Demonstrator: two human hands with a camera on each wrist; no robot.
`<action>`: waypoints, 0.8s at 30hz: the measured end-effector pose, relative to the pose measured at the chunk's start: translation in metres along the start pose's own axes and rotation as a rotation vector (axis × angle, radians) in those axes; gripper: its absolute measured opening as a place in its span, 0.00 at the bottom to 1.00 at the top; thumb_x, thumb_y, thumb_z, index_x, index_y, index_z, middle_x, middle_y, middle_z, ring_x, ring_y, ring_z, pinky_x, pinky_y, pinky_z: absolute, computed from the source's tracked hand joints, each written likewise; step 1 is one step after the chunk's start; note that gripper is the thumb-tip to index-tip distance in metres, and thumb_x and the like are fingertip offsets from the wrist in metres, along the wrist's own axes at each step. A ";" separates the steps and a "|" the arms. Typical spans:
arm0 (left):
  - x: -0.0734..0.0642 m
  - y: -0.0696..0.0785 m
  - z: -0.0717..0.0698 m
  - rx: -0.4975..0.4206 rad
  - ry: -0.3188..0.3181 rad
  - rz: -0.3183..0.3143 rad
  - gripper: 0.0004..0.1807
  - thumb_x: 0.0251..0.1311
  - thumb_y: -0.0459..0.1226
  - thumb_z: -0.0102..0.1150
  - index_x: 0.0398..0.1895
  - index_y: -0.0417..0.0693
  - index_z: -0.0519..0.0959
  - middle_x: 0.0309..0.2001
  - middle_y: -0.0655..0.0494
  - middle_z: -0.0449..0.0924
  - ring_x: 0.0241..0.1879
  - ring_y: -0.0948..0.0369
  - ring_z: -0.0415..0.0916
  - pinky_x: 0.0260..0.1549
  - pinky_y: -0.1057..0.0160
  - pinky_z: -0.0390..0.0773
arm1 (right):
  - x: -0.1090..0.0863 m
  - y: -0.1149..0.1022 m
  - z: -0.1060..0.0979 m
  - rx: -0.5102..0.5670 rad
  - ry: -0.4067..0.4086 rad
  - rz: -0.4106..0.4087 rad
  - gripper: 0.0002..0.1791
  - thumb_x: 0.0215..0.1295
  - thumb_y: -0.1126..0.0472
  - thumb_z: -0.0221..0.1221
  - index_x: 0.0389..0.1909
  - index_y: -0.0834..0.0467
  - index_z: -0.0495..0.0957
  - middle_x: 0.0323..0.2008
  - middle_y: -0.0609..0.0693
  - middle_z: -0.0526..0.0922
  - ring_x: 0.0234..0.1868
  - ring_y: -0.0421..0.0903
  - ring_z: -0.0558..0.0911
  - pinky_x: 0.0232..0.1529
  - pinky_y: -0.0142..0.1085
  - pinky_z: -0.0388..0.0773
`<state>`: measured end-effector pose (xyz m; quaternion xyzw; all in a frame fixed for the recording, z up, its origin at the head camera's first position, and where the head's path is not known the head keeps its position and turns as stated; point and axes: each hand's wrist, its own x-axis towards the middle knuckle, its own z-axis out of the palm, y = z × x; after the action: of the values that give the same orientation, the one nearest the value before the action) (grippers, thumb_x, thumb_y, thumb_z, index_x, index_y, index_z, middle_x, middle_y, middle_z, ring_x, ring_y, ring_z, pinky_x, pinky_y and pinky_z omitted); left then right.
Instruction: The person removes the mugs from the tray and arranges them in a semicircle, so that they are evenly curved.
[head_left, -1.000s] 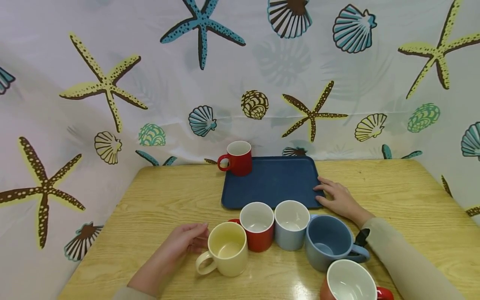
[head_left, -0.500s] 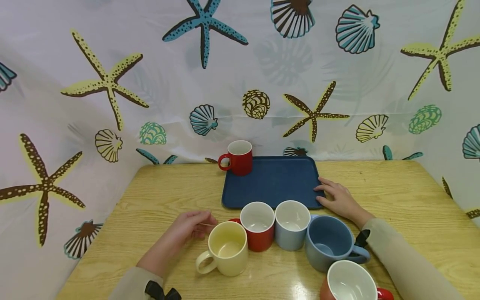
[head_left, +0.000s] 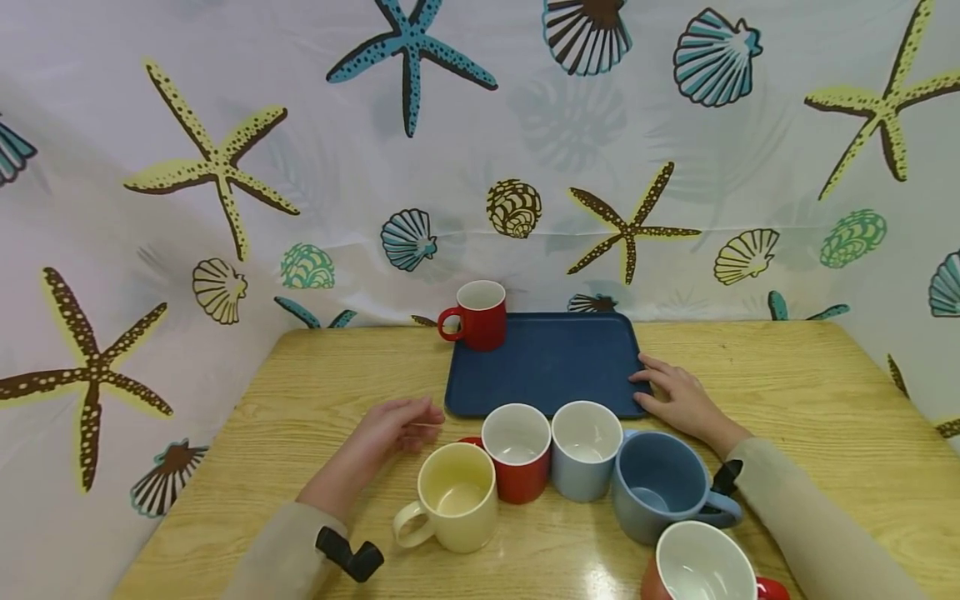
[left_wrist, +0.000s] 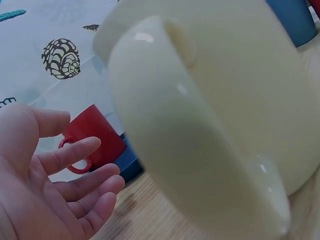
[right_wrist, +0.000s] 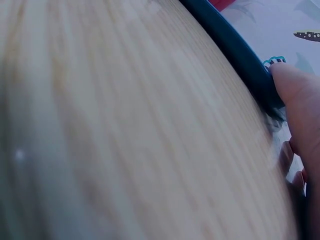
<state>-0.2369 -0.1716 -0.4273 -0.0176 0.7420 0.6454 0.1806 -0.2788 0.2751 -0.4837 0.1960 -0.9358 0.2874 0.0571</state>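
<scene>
My left hand (head_left: 395, 429) is in the air behind the yellow mug (head_left: 461, 527), near the front left corner of a blue tray (head_left: 555, 367). Its fingers are loosely spread in the left wrist view, with nothing in them; the yellow mug's handle (left_wrist: 185, 125) looms large beside it. At the tray's right edge, my right hand (head_left: 678, 400) rests with relaxed fingers. The right wrist view has its thumb (right_wrist: 295, 90) at the tray's rim, the other fingers mostly hidden. A red mug (head_left: 483, 327) stands upright on the tray's back left corner.
In front of the tray stand a red mug (head_left: 521, 482) with a white inside, a light blue mug (head_left: 581, 481) and a darker blue mug (head_left: 637, 508). Another red mug (head_left: 654, 581) is at the bottom right. A patterned cloth (head_left: 450, 167) hangs behind the table (head_left: 337, 375).
My left hand has moved forward and right, from beside the yellow mug to behind it, near the tray's corner. My right hand stays at the tray's edge.
</scene>
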 end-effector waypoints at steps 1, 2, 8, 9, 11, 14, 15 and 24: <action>0.002 0.002 0.001 -0.003 -0.004 -0.001 0.26 0.64 0.50 0.51 0.48 0.34 0.76 0.46 0.44 0.79 0.45 0.52 0.77 0.38 0.61 0.75 | 0.000 0.000 0.000 -0.001 0.004 0.000 0.18 0.63 0.53 0.58 0.52 0.54 0.77 0.67 0.57 0.60 0.64 0.60 0.60 0.60 0.61 0.47; 0.004 0.003 0.001 -0.005 -0.005 -0.001 0.26 0.64 0.50 0.51 0.50 0.34 0.76 0.47 0.44 0.79 0.46 0.52 0.77 0.38 0.61 0.75 | 0.001 0.001 0.000 -0.003 0.005 -0.003 0.18 0.63 0.53 0.58 0.52 0.54 0.77 0.67 0.57 0.60 0.64 0.60 0.59 0.60 0.61 0.47; 0.015 0.010 0.001 0.000 -0.019 0.006 0.29 0.65 0.51 0.49 0.56 0.34 0.72 0.52 0.42 0.76 0.50 0.51 0.75 0.45 0.59 0.74 | 0.001 0.003 0.001 -0.013 -0.003 -0.006 0.18 0.63 0.53 0.57 0.53 0.54 0.76 0.67 0.57 0.59 0.64 0.60 0.59 0.60 0.61 0.46; 0.017 0.010 0.002 -0.003 -0.019 0.009 0.29 0.65 0.51 0.48 0.57 0.35 0.72 0.53 0.41 0.76 0.50 0.50 0.75 0.46 0.58 0.74 | 0.001 0.003 0.000 -0.011 -0.001 -0.004 0.18 0.63 0.53 0.57 0.53 0.54 0.76 0.67 0.58 0.59 0.64 0.61 0.59 0.60 0.61 0.46; 0.021 0.011 0.003 -0.011 -0.017 0.016 0.30 0.66 0.51 0.48 0.57 0.34 0.71 0.53 0.41 0.76 0.50 0.50 0.75 0.47 0.58 0.74 | 0.001 0.002 0.000 -0.009 0.001 0.002 0.18 0.63 0.53 0.57 0.52 0.54 0.76 0.67 0.58 0.59 0.64 0.61 0.59 0.61 0.61 0.46; 0.027 0.014 0.003 -0.020 -0.015 0.018 0.29 0.67 0.50 0.47 0.58 0.34 0.70 0.53 0.41 0.75 0.51 0.48 0.74 0.46 0.57 0.74 | 0.001 0.001 -0.001 -0.011 0.002 0.003 0.18 0.63 0.53 0.57 0.52 0.55 0.76 0.67 0.58 0.59 0.64 0.61 0.59 0.61 0.61 0.46; 0.028 0.016 0.002 -0.020 -0.017 0.021 0.29 0.67 0.49 0.46 0.58 0.33 0.70 0.54 0.41 0.75 0.52 0.47 0.74 0.47 0.57 0.74 | 0.001 0.001 -0.001 -0.012 0.002 0.001 0.18 0.63 0.53 0.57 0.52 0.55 0.76 0.67 0.58 0.59 0.64 0.61 0.59 0.61 0.61 0.46; 0.042 0.030 -0.008 -0.033 -0.014 0.000 0.27 0.69 0.48 0.42 0.60 0.34 0.68 0.58 0.38 0.70 0.54 0.47 0.72 0.54 0.53 0.69 | 0.000 0.001 0.001 -0.016 0.017 -0.013 0.18 0.63 0.54 0.58 0.52 0.55 0.77 0.67 0.58 0.60 0.63 0.61 0.61 0.59 0.61 0.47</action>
<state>-0.2863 -0.1652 -0.4099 -0.0159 0.7298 0.6578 0.1856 -0.2794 0.2755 -0.4847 0.1994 -0.9363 0.2809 0.0684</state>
